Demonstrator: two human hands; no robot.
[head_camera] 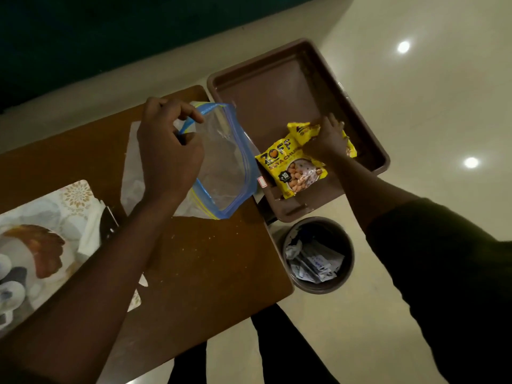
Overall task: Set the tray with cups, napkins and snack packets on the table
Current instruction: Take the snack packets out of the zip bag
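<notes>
Head view: nearest the camera, a round brown bin [318,254] holding crumpled paper is seen on the pale floor, below the right hand [329,138] and just off the corner of the wooden table [199,261]. Toward the wrist side of the left hand [169,151], a patterned placemat [41,217] is laid on the table's near-left part. The left hand is closed in a pinch on the blue zip edge of a clear plastic bag [224,167], which is lifted over a white sheet [133,167] on the table. Beside it, the right hand is pressed down on 1 of 2 yellow snack packets [293,169]; whether its fingers are curled around the packet cannot be told. Both packets are lying inside the near corner of the brown tray [279,90], whose bare floor extends beyond the right hand's fingertips.
</notes>
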